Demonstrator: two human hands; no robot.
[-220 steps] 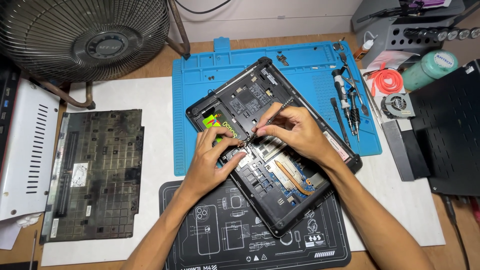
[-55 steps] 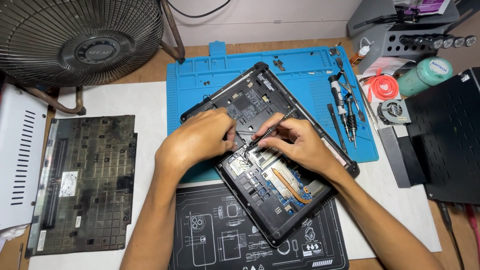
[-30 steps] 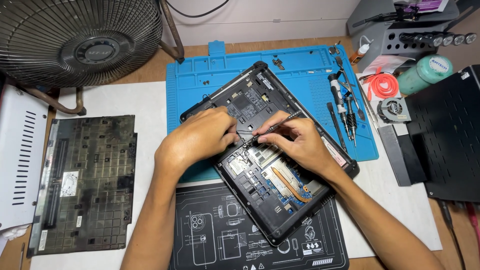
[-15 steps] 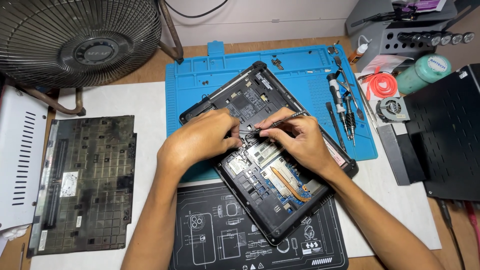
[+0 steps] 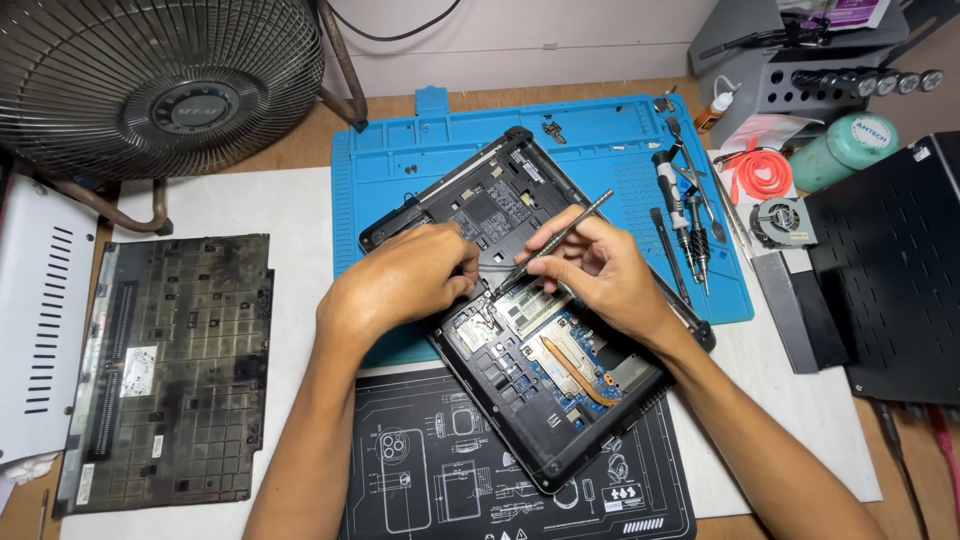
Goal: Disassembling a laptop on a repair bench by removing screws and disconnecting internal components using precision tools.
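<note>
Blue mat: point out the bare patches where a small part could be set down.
The blue mat is bare in its upper-left corner, above the opened laptop, and along the top edge. The white sheet between the keyboard panel and mat is free. Screwdrivers crowd the right edge.

Bare forearms, no sleeves/gloves/rings.

Opened laptop (image 5: 520, 330) lies tilted across blue mat (image 5: 600, 140) and black mat (image 5: 420, 470), circuit board exposed. Left hand (image 5: 400, 285) rests palm-down on laptop's middle, fingers curled. Right hand (image 5: 600, 270) pinches thin metal tool (image 5: 560, 235), tip down at board beside left fingers. Copper heat pipe (image 5: 575, 365) visible below hands. Removed bottom cover (image 5: 170, 365) lies well left on surface. Screwdrivers (image 5: 685, 225) on blue mat, right. Fan (image 5: 150, 85) top left.
</note>
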